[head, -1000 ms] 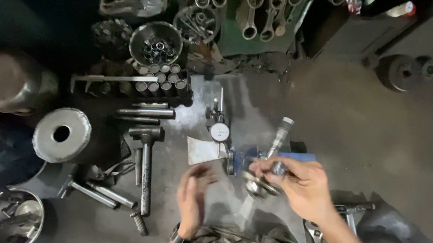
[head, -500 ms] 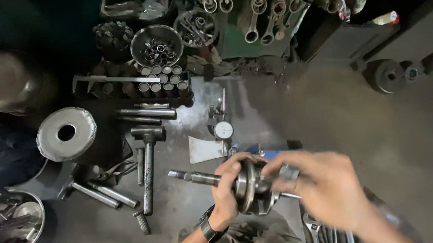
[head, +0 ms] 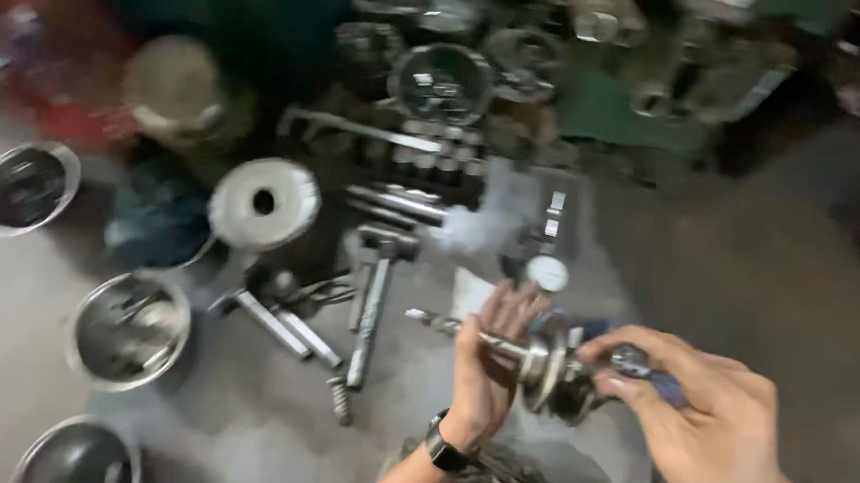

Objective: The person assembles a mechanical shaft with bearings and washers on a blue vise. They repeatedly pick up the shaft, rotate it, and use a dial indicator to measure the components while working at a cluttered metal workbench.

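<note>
Both hands are staying on the crankshaft (head: 551, 370) at lower centre as the view swings left: left hand (head: 487, 369) cupping its shaft, right hand (head: 707, 428) fingers pinching its end.

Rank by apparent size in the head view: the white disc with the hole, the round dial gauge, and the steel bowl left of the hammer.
1. Steel bowl and white disc: they look about alike, too close to rank.
2. Dial gauge: clearly the smallest.
The picture is motion-blurred, so edges are soft.

No pkgs, labels, signs or screens visible; pic blurred.
</note>
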